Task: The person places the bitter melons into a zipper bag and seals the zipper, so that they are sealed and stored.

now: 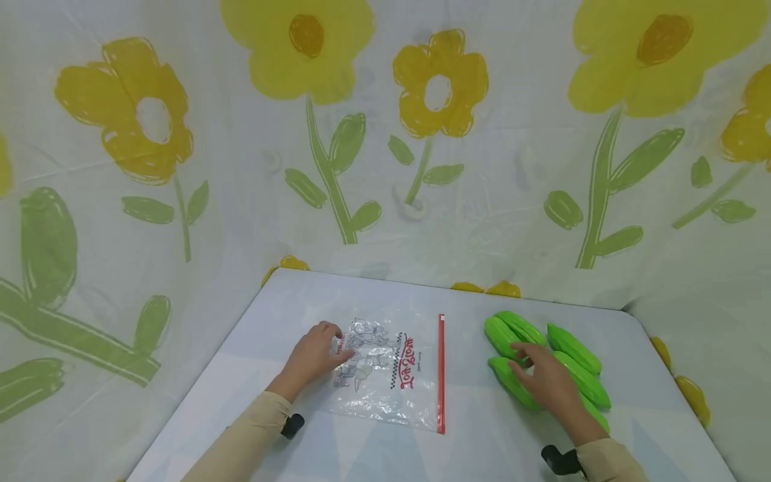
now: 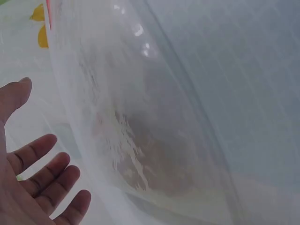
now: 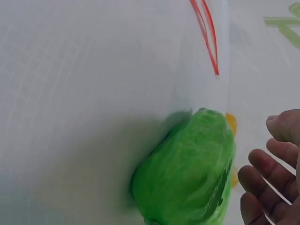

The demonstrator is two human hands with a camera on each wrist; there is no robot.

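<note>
A clear zip bag (image 1: pixel 391 375) with printed drawings, red lettering and a red zip strip (image 1: pixel 442 375) lies flat on the white table (image 1: pixel 361 301). My left hand (image 1: pixel 337 348) rests at the bag's left edge. In the left wrist view its fingers (image 2: pixel 37 187) are spread and relaxed beside the bag's film (image 2: pixel 140 117). To the right lie several ridged green toy vegetables (image 1: pixel 578 365) in a cluster. My right hand (image 1: pixel 524 358) reaches over them with straight fingers touching one. In the right wrist view, a green vegetable (image 3: pixel 187 173) is next to my relaxed fingers (image 3: pixel 272 173), with the zip strip (image 3: pixel 208 42) beyond.
A white cloth with yellow flowers and green stems (image 1: pixel 337 167) hangs behind and around the table. The table's far edge (image 1: pixel 446 288) meets the cloth, and its right edge (image 1: pixel 674 375) runs close to the vegetables. A strip of bare table (image 1: pixel 466 375) separates the bag from the vegetables.
</note>
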